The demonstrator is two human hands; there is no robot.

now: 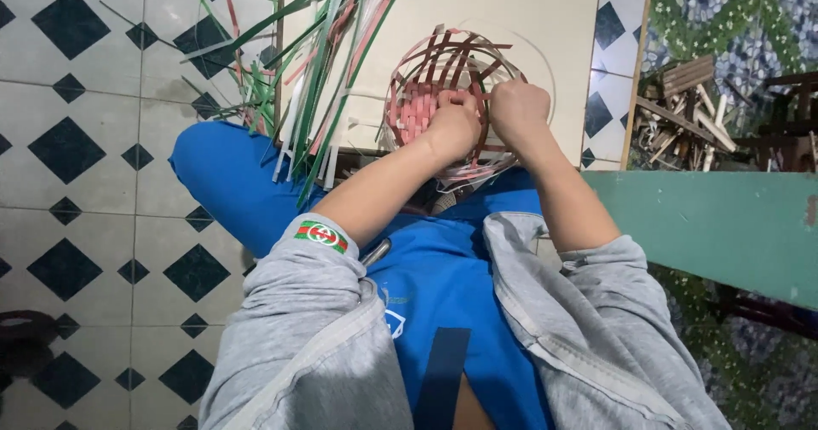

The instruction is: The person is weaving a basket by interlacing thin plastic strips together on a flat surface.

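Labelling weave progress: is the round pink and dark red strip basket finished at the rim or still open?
Still open. The round pink and dark red strip basket has loose strip ends poking past its rim; left hand and right hand grip it.

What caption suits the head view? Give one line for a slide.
Both hands, left hand and right hand, grip a half-woven pink basket beside loose green strips.

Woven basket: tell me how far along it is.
The woven basket has a closely plaited pink base, so that looks done. Left hand and right hand both grip strips at its near rim, working the sides. Upright strips there are open and loosely laced, and a bundle of loose strips lies beside it, so much looks left.
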